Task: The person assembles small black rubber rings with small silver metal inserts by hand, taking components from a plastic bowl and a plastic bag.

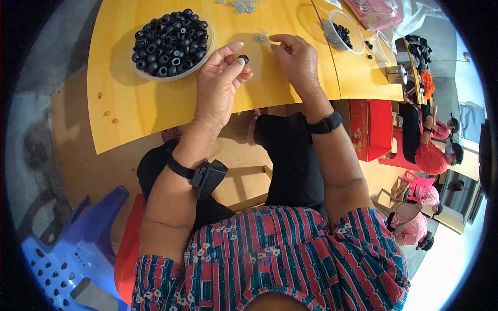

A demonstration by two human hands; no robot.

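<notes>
Between the thumb and fingers of my left hand [220, 78] is a small round black knob [243, 59] with a hollow end, held above the table. My right hand [298, 59] hovers just to its right, thumb and forefinger pinched together; whatever is between the tips is too small to make out. Left of my hands stands a clear round tub [210, 49] heaped with similar black knobs [168, 44]. On the wood between and beyond my hands lies a little pile of small shiny metal pieces [260, 38].
A larger heap of metal pieces [241, 5] lies at the far edge of the yellow table [155, 111]. Another tub [358, 49] with black knobs and a metal can [397, 74] stand right. A red box [371, 129] and blue plastic chair [72, 259] flank me; people [433, 153] sit farther right.
</notes>
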